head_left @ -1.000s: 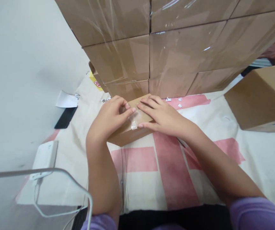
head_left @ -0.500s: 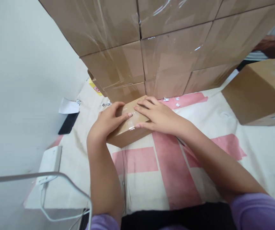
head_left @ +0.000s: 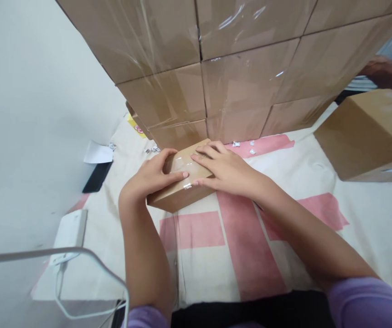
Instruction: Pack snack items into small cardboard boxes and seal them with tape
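Observation:
A small cardboard box (head_left: pixel 189 200) with clear tape across its top lies on the cloth in front of a stack of boxes. My left hand (head_left: pixel 151 175) grips its left end, thumb on the top face and fingers over the far side, where the fingertips are hidden. My right hand (head_left: pixel 219 166) holds the right end, its fingers bent over the top and its thumb along the near edge. A small shiny bit of tape (head_left: pixel 187 186) shows at the near edge, between the two thumbs.
Tall stacked cartons (head_left: pixel 237 86) wrapped in clear film stand behind the box. To the right is a larger carton (head_left: pixel 367 141), with another person's arm (head_left: pixel 387 72) beyond it. On the left are a wall, a black phone-like object (head_left: pixel 97 176), a white power strip (head_left: pixel 69 234) and a cable (head_left: pixel 93 257).
The box's left end has shifted slightly left and toward me, with my left hand moving along with it. My right hand stays nearly in place.

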Available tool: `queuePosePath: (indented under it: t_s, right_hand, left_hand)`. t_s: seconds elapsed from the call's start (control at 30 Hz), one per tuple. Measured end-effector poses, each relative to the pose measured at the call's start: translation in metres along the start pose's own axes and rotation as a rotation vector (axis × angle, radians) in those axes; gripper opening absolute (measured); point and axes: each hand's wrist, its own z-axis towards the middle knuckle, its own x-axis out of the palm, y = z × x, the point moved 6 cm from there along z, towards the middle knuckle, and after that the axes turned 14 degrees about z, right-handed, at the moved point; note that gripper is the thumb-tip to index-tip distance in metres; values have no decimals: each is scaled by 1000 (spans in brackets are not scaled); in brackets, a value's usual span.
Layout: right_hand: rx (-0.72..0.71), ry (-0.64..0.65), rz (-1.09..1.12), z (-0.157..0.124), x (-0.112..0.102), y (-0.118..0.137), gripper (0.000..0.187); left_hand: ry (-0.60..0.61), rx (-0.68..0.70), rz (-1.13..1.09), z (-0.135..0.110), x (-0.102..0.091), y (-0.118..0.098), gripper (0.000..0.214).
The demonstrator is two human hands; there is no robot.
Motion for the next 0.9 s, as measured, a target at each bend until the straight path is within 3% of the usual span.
queuePosePath:
  t_s: [0.1,0.17,0.27,0.33,0.43,0.5,0.63,0.73,0.9]
  right_hand:
    - [-16,-9,106,3,-6,-4,59]
    - [-29,-47,266,6,-19,-20,46]
    - [101,-275,446,1,-54,-84,36]
    - [249,-422,366,-15,-72,-140,28]
    - [478,-331,171,-42,-68,-210,25]
    - [511,-279,125,-56,-57,-234,29]
    - [489,-266,129,-64,-44,-241,21]
    - [469,-287,134,-56,-49,-232,7]
    - [341,-369,271,-38,-73,-185,6]
  left_hand:
    - [15,-9,43,0,-1,2,78]
    - [16,-16,37,1,-1,1,74]
    - [-1,-37,-6,2,-1,1,61]
    - [-30,-48,-14,3,-1,2,53]
    - [-54,-42,12,5,-1,4,50]
    - [-58,-36,24,6,-1,4,52]
    - [-65,-36,35,7,-1,5,51]
    - [-67,-26,23,7,-1,6,53]
    - [-64,23,7,9,-1,7,53]
